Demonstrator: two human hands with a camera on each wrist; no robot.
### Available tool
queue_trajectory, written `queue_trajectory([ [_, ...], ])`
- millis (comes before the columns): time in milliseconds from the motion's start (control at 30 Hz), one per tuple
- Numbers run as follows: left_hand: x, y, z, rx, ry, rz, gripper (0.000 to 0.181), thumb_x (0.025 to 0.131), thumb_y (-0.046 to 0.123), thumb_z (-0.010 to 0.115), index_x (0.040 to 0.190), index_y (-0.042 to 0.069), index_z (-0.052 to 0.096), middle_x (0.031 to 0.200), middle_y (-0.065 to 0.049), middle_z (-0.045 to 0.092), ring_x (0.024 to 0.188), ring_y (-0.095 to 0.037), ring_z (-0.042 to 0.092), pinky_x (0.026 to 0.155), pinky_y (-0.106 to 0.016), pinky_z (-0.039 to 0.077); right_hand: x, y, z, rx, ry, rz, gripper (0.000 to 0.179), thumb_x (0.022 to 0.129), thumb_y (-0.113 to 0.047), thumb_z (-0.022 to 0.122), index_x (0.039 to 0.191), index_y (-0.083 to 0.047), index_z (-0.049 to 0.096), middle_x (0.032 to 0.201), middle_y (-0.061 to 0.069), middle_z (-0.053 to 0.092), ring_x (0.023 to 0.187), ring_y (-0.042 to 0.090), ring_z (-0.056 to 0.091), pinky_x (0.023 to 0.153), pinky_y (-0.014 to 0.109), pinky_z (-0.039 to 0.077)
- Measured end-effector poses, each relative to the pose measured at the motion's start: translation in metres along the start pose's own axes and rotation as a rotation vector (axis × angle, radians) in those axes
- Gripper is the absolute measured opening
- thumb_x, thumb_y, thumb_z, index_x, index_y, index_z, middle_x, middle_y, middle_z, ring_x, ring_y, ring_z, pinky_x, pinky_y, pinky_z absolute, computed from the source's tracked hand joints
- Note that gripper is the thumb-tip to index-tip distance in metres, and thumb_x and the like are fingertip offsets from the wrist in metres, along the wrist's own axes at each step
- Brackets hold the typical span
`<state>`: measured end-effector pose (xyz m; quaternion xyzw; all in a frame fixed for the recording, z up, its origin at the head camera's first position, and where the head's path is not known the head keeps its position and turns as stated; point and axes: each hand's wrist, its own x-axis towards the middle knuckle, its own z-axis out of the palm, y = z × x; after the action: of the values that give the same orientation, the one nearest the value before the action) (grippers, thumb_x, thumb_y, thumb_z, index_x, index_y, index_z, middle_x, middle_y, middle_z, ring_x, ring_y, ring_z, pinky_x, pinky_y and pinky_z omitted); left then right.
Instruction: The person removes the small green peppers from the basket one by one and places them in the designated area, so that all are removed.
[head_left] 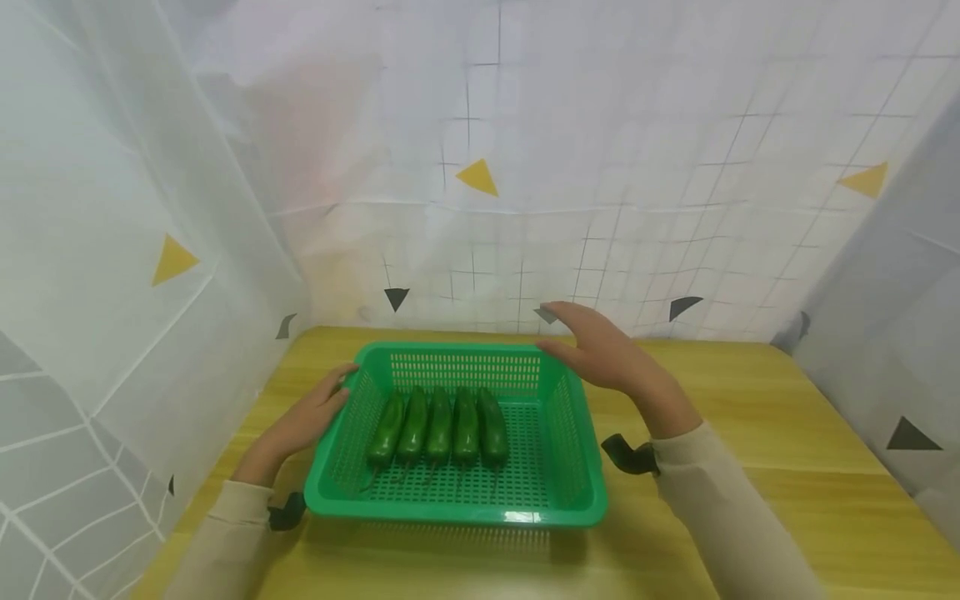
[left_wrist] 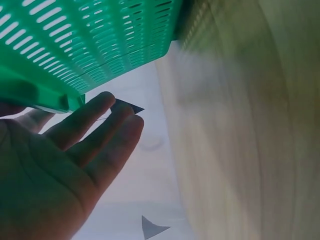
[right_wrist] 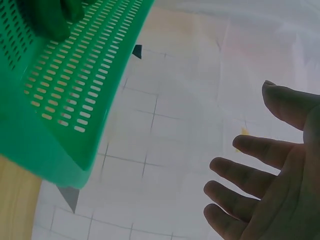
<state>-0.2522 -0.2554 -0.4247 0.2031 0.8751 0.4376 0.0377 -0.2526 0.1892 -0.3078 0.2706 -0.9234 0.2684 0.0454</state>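
A green plastic basket (head_left: 450, 508) with slotted sides stands on the wooden table. Several glossy green peppers (head_left: 439, 427) lie side by side in it, stems towards the near side. My left hand (head_left: 306, 419) is at the basket's left rim; in the left wrist view its fingers (left_wrist: 107, 145) are extended beside the slotted wall, and whether they touch it I cannot tell. Above and beyond the right rim is my right hand (head_left: 611, 354), holding nothing. The right wrist view shows its fingers (right_wrist: 245, 175) spread apart, away from the basket wall (right_wrist: 95, 90).
The wooden tabletop (head_left: 750, 450) extends to the right of the basket. Behind it hangs a pale sheet (head_left: 600, 167) with grid lines and yellow and dark triangles, and similar sheeting (head_left: 90, 275) closes in the left side. Dark straps (head_left: 630, 456) are at both wrists.
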Motion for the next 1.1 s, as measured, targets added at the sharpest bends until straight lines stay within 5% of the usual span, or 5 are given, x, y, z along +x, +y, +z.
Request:
queue_trajectory([
  [200,0.001,-0.007,-0.001,-0.118,-0.036,-0.031,0.049,0.114,0.021,0.032,0.158,0.006,0.02,0.14,-0.034,0.045,0.115,-0.041,0.057,0.092,-0.05,0.049,0.008,-0.007,0.006,0.019,-0.035,0.015,0.062,0.106,-0.034,0.055,0.154,0.001,0.038,0.157,0.021,0.038,0.146,0.041,0.031,0.117,0.058,0.025],
  [500,-0.001,-0.007,-0.001,-0.179,-0.052,-0.059,0.05,0.114,0.025,0.031,0.16,0.011,0.017,0.147,-0.035,0.039,0.123,-0.044,0.053,0.094,-0.049,0.049,0.016,-0.012,0.019,0.049,-0.06,0.05,0.061,0.105,-0.036,0.056,0.155,-0.005,0.039,0.158,0.017,0.039,0.146,0.039,0.033,0.116,0.058,0.028],
  [767,-0.004,-0.007,0.002,-0.158,-0.023,-0.05,0.05,0.114,0.026,0.032,0.16,0.011,0.018,0.16,-0.029,0.02,0.14,-0.053,0.031,0.108,-0.066,0.032,0.026,-0.016,0.034,0.044,-0.124,0.069,0.063,0.104,-0.04,0.057,0.155,-0.007,0.04,0.157,0.013,0.042,0.144,0.034,0.037,0.115,0.054,0.033],
  [933,-0.004,-0.006,0.002,-0.166,-0.029,-0.048,0.05,0.114,0.026,0.031,0.16,0.011,0.018,0.157,-0.03,0.025,0.135,-0.052,0.039,0.106,-0.065,0.034,0.032,-0.018,0.038,0.054,-0.142,0.08,0.062,0.104,-0.04,0.057,0.155,-0.008,0.041,0.155,0.012,0.045,0.141,0.034,0.042,0.112,0.053,0.036],
  [1100,-0.003,-0.005,0.004,-0.142,-0.028,-0.047,0.052,0.114,0.031,0.03,0.16,0.012,0.017,0.161,-0.029,0.018,0.139,-0.054,0.031,0.109,-0.069,0.029,0.039,-0.014,0.045,0.051,-0.185,0.085,0.061,0.105,-0.036,0.056,0.154,-0.003,0.041,0.151,0.017,0.048,0.134,0.038,0.049,0.107,0.053,0.042],
])
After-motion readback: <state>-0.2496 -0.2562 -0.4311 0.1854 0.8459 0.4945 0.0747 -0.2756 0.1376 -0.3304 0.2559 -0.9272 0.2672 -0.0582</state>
